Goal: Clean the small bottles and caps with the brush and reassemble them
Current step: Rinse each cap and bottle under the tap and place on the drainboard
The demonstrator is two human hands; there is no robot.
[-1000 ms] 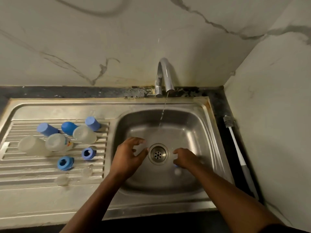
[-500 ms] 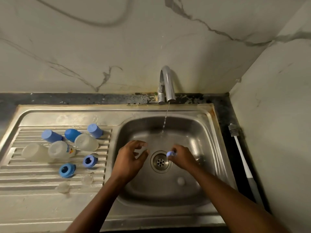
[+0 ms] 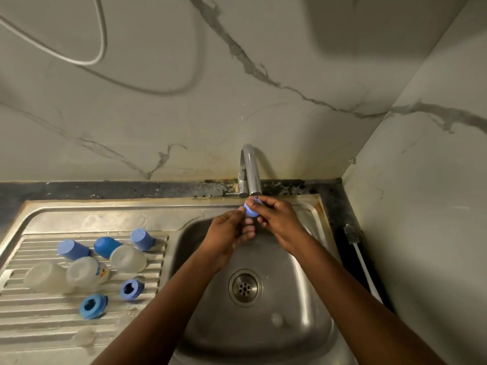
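Observation:
Both hands are raised under the tap spout (image 3: 250, 169). My right hand (image 3: 276, 219) pinches a small blue cap (image 3: 250, 209) right below the spout. My left hand (image 3: 228, 233) touches the cap from the left with curled fingertips. On the drainboard (image 3: 39, 306) lie three clear small bottles (image 3: 84, 271) on their sides, three blue caps (image 3: 106, 246) behind them, and two blue ring pieces (image 3: 92, 306) in front. The brush (image 3: 362, 262), white handle and grey head, lies on the dark counter right of the sink.
The steel sink basin (image 3: 297, 299) has a round drain (image 3: 245, 287) in the middle and a small pale round piece (image 3: 276, 318) on its floor. Two pale discs (image 3: 84, 337) lie on the near drainboard. Marble walls close in behind and at right.
My right hand picked the blue cap up from the basin floor and lifted it to the spout. My left hand rose with it and now touches the cap.

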